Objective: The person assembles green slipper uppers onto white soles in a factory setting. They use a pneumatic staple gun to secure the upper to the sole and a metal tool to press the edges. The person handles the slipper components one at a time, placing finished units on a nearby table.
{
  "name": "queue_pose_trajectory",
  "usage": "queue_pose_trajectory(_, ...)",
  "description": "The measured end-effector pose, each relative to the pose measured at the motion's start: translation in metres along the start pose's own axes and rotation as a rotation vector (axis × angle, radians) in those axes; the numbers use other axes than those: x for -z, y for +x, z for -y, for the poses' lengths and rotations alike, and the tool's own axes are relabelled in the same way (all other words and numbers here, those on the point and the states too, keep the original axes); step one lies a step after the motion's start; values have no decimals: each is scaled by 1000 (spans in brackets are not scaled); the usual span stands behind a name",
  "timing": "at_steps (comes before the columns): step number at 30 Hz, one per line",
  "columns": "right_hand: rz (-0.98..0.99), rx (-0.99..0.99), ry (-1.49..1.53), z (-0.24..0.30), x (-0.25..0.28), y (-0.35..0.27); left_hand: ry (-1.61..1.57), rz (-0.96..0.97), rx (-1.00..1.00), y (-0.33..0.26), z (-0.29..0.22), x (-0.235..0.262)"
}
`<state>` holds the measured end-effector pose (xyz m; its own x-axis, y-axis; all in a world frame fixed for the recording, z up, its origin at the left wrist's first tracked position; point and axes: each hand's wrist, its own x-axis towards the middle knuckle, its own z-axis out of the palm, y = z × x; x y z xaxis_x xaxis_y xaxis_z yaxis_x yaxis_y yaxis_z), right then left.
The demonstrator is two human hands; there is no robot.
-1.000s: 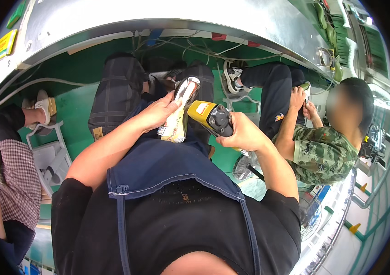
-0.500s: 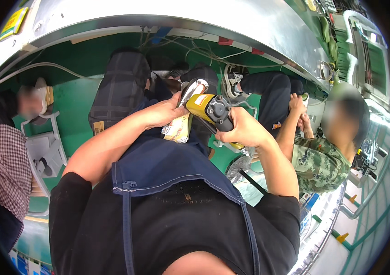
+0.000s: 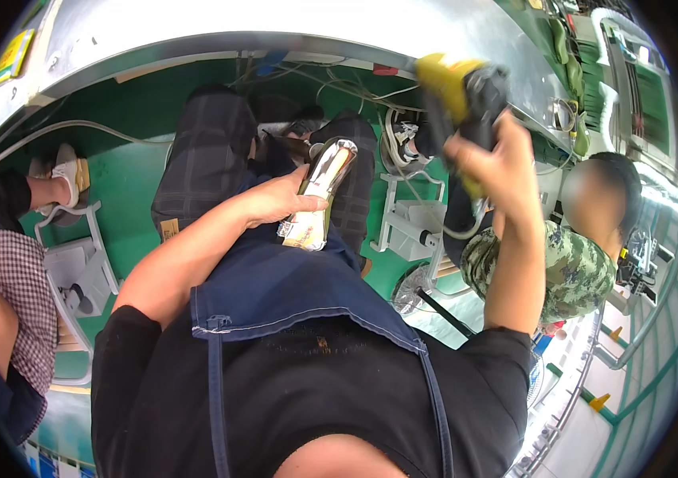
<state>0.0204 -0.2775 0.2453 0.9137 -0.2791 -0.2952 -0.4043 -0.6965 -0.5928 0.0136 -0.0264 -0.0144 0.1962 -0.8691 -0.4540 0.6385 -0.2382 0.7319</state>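
Observation:
My left hand [image 3: 285, 197] grips a long, narrow, shoe-shaped piece [image 3: 315, 209] over my lap, its thumb lying across the top. The piece has a shiny silver and cream surface and a dark green side. Up at the right, near the bench edge, my right hand [image 3: 504, 163] is wrapped round a yellow and black handheld power tool [image 3: 457, 89]. Motion smears the tool, so its working end is unclear. A pale hose [image 3: 470, 231] hangs below it. The tool and the piece are well apart.
A shiny metal bench [image 3: 275, 20] curves across the front, with cables [image 3: 347, 84] beneath. At the right sits a co-worker in a camouflage top [image 3: 570, 267]; another in a checked garment [image 3: 16, 279] sits at the left. Grey-white stools [image 3: 84, 263] stand on the green floor.
My right hand has lifted the power tool off the shoe-shaped piece and swung it up and to the right. My left hand keeps the piece over my lap, its upper face now uncovered.

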Motion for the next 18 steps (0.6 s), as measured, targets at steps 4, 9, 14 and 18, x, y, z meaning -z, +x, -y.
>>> queue_pose_trajectory(4, -310, 143, -507, -6, 28, 71, -104, 61, 0, -3, -3, 1)
queue_pose_trajectory(9, -544, 459, -1021, -36, 25, 171, -289, -28, 61, 13, -6, -9)
queue_pose_trajectory(14, -491, 709, -880, -26, -16, 224, -396, -90, 133, 32, -7, -12)
queue_pose_trajectory(18, -471, 784, -824, -46, -43, 249, -413, -116, 123, 42, -10, -20)
